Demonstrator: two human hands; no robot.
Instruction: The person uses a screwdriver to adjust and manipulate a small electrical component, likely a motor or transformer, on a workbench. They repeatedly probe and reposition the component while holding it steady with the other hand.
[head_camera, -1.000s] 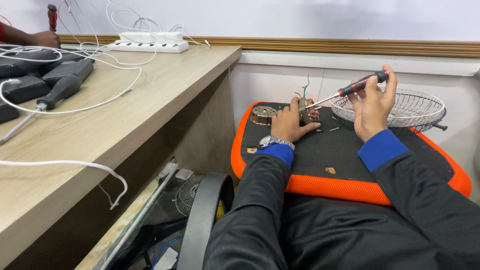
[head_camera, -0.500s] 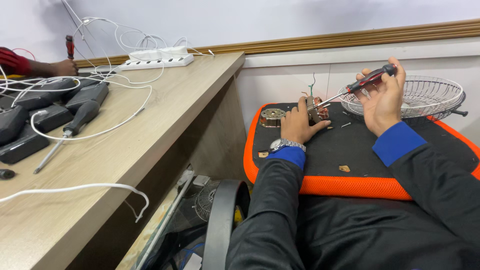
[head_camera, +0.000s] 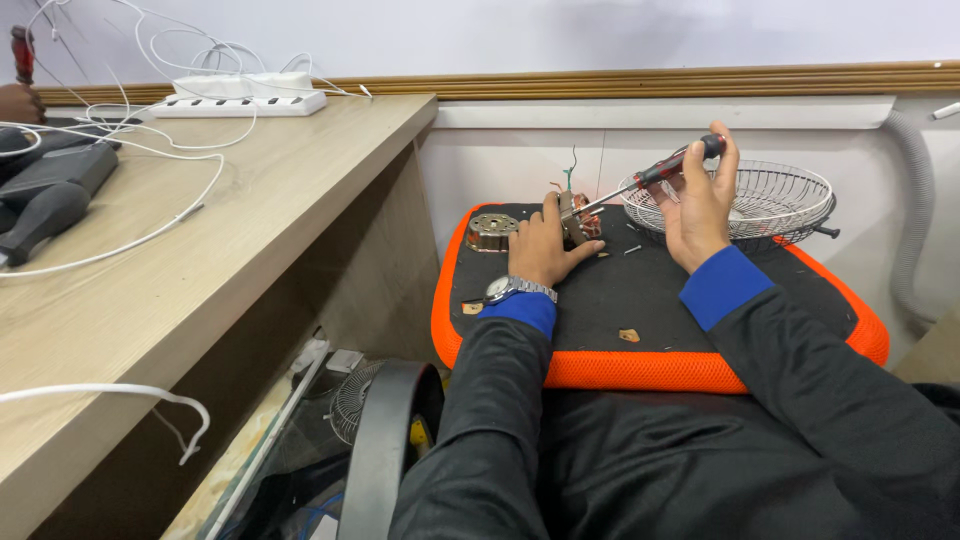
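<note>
You work a screwdriver into a small motor part on an orange-rimmed lap pad.

Nearest you, a round black frame (head_camera: 385, 440) stands by your left knee, with a small wire fan grille (head_camera: 352, 400) just behind it on the floor. On the black pad (head_camera: 640, 372), your left hand (head_camera: 541, 247), a wristwatch (head_camera: 510, 289) on its wrist, grasps the small motor part (head_camera: 574, 217) and holds it upright. Your right hand (head_camera: 700, 205) is closed around the red-and-black handle of the screwdriver (head_camera: 652, 176), whose tip meets the part. A metal motor housing (head_camera: 492, 231) lies just left of your left hand. A wire basket (head_camera: 768, 200) sits at the pad's far edge. Far left, a white power strip (head_camera: 240, 98) rests on the wooden bench (head_camera: 250, 220).
</note>
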